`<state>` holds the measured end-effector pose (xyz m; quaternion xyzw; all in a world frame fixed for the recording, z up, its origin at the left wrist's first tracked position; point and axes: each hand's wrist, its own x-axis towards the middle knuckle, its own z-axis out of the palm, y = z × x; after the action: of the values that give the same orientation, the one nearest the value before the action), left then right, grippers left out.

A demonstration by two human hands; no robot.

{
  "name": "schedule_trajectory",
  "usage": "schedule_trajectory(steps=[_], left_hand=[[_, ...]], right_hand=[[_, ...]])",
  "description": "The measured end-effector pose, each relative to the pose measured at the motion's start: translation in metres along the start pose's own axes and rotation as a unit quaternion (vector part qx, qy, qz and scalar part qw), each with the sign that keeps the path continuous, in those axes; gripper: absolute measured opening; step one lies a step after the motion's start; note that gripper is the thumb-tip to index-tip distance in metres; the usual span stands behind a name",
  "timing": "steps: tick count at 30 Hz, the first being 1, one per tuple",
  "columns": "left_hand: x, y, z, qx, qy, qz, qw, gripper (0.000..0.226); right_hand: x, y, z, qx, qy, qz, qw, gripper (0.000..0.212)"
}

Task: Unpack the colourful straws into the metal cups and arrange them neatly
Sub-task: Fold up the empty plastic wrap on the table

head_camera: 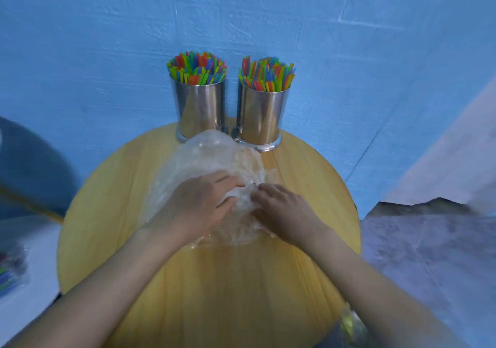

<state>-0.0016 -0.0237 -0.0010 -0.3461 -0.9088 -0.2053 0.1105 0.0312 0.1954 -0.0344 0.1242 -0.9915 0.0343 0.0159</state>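
Two shiny metal cups stand side by side at the far edge of the round wooden table [107,200]. The left cup [200,108] and the right cup [261,118] are each packed with upright colourful straws [197,67], the right cup's bunch [267,75] too. A crumpled clear plastic bag [212,154] lies in front of the cups, with no straws visible inside it. My left hand [200,208] lies on the bag with fingers curled into the plastic. My right hand [281,210] grips the bag's right side, fingertips meeting the left hand's.
A blue wall rises right behind the cups. At the far left edge lies another plastic packet of colourful straws [10,270] on a white surface. Something yellow in clear wrap [349,323] shows by my right forearm. Grey-blue floor lies to the right.
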Motion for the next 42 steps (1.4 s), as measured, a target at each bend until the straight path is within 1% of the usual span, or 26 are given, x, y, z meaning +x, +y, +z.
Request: schedule_trajectory(steps=[2,3,4,6,7,8,10,11,12,17,19,23,25,26,27,29,31,32,33,36,39,41,42], left_hand=[[-0.002,-0.002,-0.012,0.037,0.047,0.035,0.998,0.033],[-0.001,-0.005,-0.017,0.052,0.049,0.03,0.997,0.037],[-0.001,-0.009,-0.022,0.064,0.027,0.009,0.998,0.045],[-0.004,-0.02,-0.026,0.081,-0.08,-0.066,0.991,0.07],[-0.005,-0.025,-0.026,0.091,-0.143,-0.098,0.981,0.082],[-0.008,-0.029,-0.025,0.09,-0.189,-0.118,0.971,0.09],[-0.013,-0.032,-0.017,0.069,-0.225,-0.133,0.963,0.098],[-0.015,-0.031,-0.012,0.059,-0.23,-0.136,0.962,0.098],[-0.016,-0.028,-0.007,0.056,-0.231,-0.136,0.962,0.097],[-0.016,-0.017,0.014,0.082,-0.218,-0.129,0.964,0.087],[-0.015,-0.016,0.017,0.086,-0.214,-0.128,0.965,0.087],[-0.012,-0.015,0.021,0.097,-0.215,-0.12,0.964,0.087],[-0.01,-0.014,0.023,0.096,-0.218,-0.109,0.965,0.086],[-0.009,-0.012,0.023,0.095,-0.218,-0.098,0.966,0.084],[-0.008,-0.011,0.023,0.091,-0.215,-0.085,0.969,0.083],[-0.01,-0.01,0.019,0.067,-0.203,-0.069,0.975,0.082],[-0.013,-0.01,0.013,0.037,-0.182,-0.068,0.98,0.084],[-0.015,-0.011,0.009,0.028,-0.173,-0.07,0.982,0.087],[-0.017,-0.012,0.006,0.025,-0.168,-0.072,0.983,0.091],[-0.021,-0.009,-0.001,0.03,-0.162,-0.063,0.984,0.101],[-0.022,-0.01,0.001,0.043,-0.166,-0.044,0.984,0.113],[-0.022,-0.016,0.006,0.042,-0.183,-0.056,0.981,0.114],[-0.022,-0.019,0.009,0.032,-0.187,-0.069,0.979,0.109]], right_hand=[[0.001,0.002,-0.001,-0.02,0.005,-0.005,1.0,0.035],[0.001,0.003,-0.002,-0.032,0.006,-0.01,0.999,0.033],[0.0,0.004,-0.003,-0.037,0.009,-0.015,0.999,0.034],[-0.002,0.004,-0.005,-0.037,0.011,-0.016,0.999,0.045],[-0.002,0.004,-0.004,-0.035,0.009,-0.013,0.999,0.048],[-0.002,0.003,-0.004,-0.035,0.007,-0.009,0.999,0.047],[-0.004,-0.001,-0.013,-0.04,-0.008,0.011,0.999,0.034],[-0.004,-0.003,-0.019,-0.044,-0.014,0.01,0.999,0.031],[-0.005,-0.004,-0.025,-0.047,-0.014,0.006,0.999,0.032],[-0.012,-0.02,-0.051,-0.012,0.007,-0.022,1.0,0.055],[-0.015,-0.025,-0.047,-0.01,0.041,-0.031,0.999,0.06],[-0.014,-0.026,-0.044,0.02,0.157,-0.053,0.986,0.057],[-0.011,-0.025,-0.045,0.024,0.176,-0.073,0.981,0.064],[-0.01,-0.025,-0.043,0.016,0.158,-0.078,0.984,0.072],[-0.009,-0.025,-0.041,0.006,0.122,-0.072,0.99,0.082],[-0.009,-0.021,-0.031,-0.005,0.022,-0.032,0.999,0.101],[-0.012,-0.016,-0.016,0.001,-0.056,0.006,0.998,0.108],[-0.014,-0.013,-0.01,0.015,-0.068,0.016,0.997,0.107],[-0.016,-0.011,-0.004,0.027,-0.058,0.021,0.998,0.103],[-0.016,-0.007,0.009,0.039,0.009,0.016,0.999,0.088],[-0.015,-0.006,0.015,0.04,0.049,0.017,0.998,0.072],[-0.017,-0.006,0.017,0.017,0.078,0.013,0.997,0.061],[-0.018,-0.007,0.018,0.004,0.095,0.012,0.995,0.055]])
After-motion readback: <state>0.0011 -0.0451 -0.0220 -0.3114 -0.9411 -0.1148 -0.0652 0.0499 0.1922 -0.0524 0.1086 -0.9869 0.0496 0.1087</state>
